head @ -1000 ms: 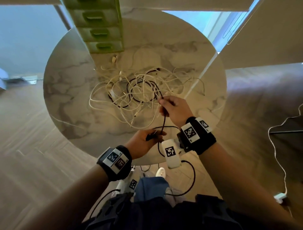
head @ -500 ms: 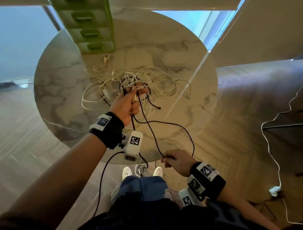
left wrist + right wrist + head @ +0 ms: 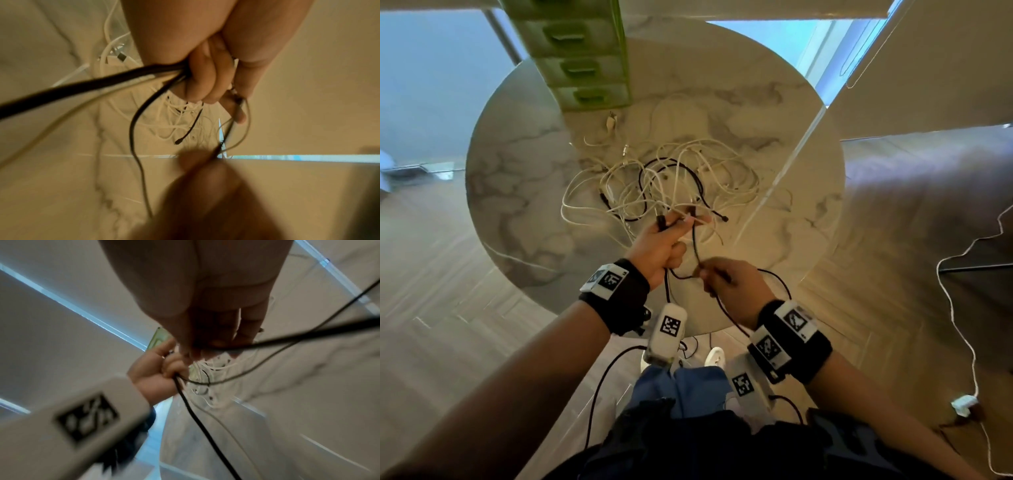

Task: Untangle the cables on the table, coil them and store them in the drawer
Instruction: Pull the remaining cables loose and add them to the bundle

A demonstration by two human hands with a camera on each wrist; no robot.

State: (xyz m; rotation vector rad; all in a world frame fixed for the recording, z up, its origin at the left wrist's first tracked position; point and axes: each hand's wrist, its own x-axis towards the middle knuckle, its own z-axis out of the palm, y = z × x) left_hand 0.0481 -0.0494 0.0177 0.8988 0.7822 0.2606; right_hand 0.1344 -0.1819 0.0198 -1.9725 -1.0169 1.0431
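A tangle of white and black cables (image 3: 667, 181) lies in the middle of the round marble table (image 3: 517, 178). My left hand (image 3: 674, 228) is at the tangle's near edge and grips a thin black cable (image 3: 695, 245), with its plug ends sticking out past the fingers. In the left wrist view the fingers (image 3: 205, 78) curl round several black strands (image 3: 133, 120). Just nearer, my right hand (image 3: 705, 274) pinches the same black cable, which loops on behind it. The right wrist view shows the right hand (image 3: 205, 321) on the black cable (image 3: 197, 418) and the left hand (image 3: 156, 369) beyond.
A green drawer unit (image 3: 582, 58) stands at the table's far edge, its drawers closed. A white plug end (image 3: 611, 121) lies in front of it. On the wooden floor to the right, a white cable (image 3: 959, 325) runs to an adapter (image 3: 964, 404).
My right hand has come up from the table's near edge to just beside the left hand, shortening the black cable span between them. The left hand has stayed at the tangle.
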